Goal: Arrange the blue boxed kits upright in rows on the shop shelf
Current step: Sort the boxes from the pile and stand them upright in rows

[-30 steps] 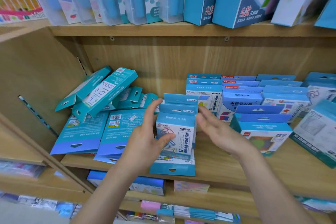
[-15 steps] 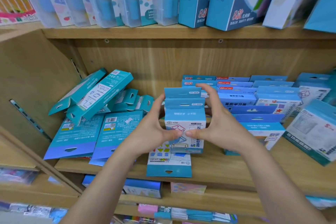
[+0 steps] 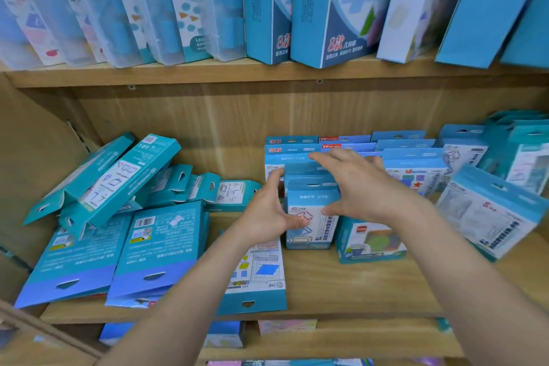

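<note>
- Kits [image 3: 315,235] now stand upright farther back on the shelf [image 3: 371,285], against the far rows [image 3: 410,157].
- Left hand [image 3: 267,211] keeps its grip round their left side.
- Right hand [image 3: 359,187] has loosened, fingers straight over their tops.

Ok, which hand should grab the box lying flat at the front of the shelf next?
Left, probably. The flat kit lies right below the left hand, partly under that forearm; the right hand is farther away, across the upright kit.
</note>
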